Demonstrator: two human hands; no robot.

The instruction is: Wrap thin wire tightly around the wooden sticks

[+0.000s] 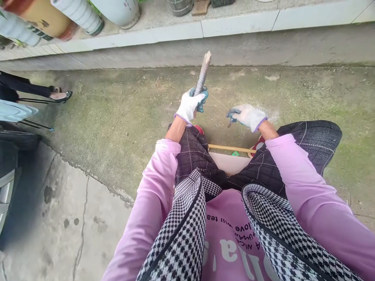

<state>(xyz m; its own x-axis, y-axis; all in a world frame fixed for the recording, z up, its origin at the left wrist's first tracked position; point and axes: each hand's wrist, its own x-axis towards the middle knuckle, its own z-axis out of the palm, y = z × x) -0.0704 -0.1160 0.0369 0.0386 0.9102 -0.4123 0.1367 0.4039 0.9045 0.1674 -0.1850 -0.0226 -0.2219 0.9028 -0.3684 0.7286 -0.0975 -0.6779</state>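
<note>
My left hand (191,104), in a white and blue work glove, is wrapped round a grey stick-like handle (202,74) that points up and away from me, its far end pale wood. My right hand (247,116), gloved the same way, is curled over the ground between my knees and pinches a small dark object I cannot make out. A thin string runs from the handle toward my right hand. Both hands sit just beyond my knees, above the mossy concrete.
A pale board (231,162) with a thin wooden rod (231,148) lies between my feet. A raised concrete kerb (205,29) runs across the back with large pots (82,15) on it. Another person's foot (60,95) shows at the left. A cracked concrete slab (58,218) lies lower left.
</note>
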